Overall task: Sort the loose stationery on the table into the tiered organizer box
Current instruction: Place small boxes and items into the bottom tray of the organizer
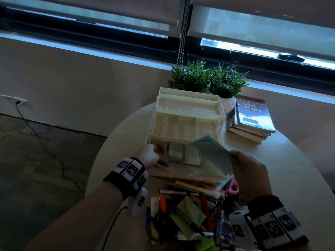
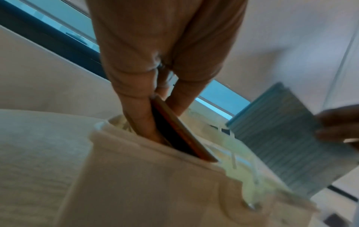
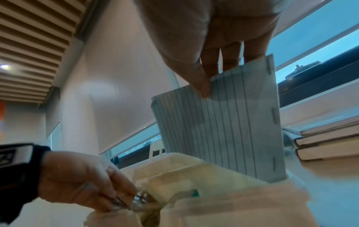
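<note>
right hand pinches blue lined notepad by its near edge, long axis tilted down-fwd over organizer box bottom tier. left hand pinches smth flat, prob a card, at box's left compartment.

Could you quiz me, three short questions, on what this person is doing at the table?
1. True or false: the right hand holds the blue notepad.
2. What stands behind the organizer: A plants, B lamp, C mug?
3. Fill in: the left hand pinches a thin brown item at the organizer's ____ tier.

Key:
1. True; thumb and fingers pinch it above the organizer.
2. A; two plants.
3. Lowest, at its left end.
</note>
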